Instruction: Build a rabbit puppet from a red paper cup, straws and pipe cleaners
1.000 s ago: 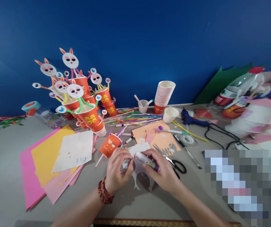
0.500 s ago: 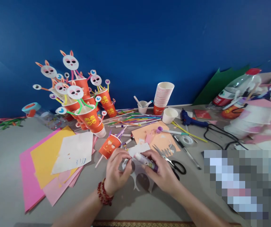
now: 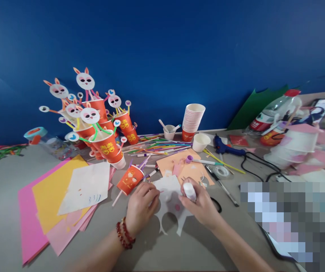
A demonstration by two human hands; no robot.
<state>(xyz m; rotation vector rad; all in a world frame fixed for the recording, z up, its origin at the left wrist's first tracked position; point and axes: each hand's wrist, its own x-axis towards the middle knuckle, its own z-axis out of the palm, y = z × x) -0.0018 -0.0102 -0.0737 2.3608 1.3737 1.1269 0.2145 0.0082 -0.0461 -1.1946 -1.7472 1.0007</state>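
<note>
My right hand (image 3: 200,206) is closed around a glue stick (image 3: 190,190) held upright, its white end up. My left hand (image 3: 140,206), with a red bead bracelet on the wrist, has its fingers curled and pinched at the left edge of a white paper cut-out (image 3: 170,204) lying on the grey table; what the fingertips grip is too small to name. A small pink dot shows on that cut-out between my hands. A tipped orange paper cup (image 3: 130,178) with sticks lies just beyond my left hand.
Pink, yellow and white sheets (image 3: 63,196) lie left. Bunny-faced orange cups (image 3: 100,124) stand at the back left, a stack of cups (image 3: 193,119) behind centre, scattered straws (image 3: 159,145), a blue glue gun (image 3: 225,147), tape (image 3: 221,172) and a bottle (image 3: 276,109) right.
My right hand turned the glue stick from lying sideways to upright and shifted slightly right. The white cut-out between my hands is more exposed. The camera tilted, so the scene sits lower.
</note>
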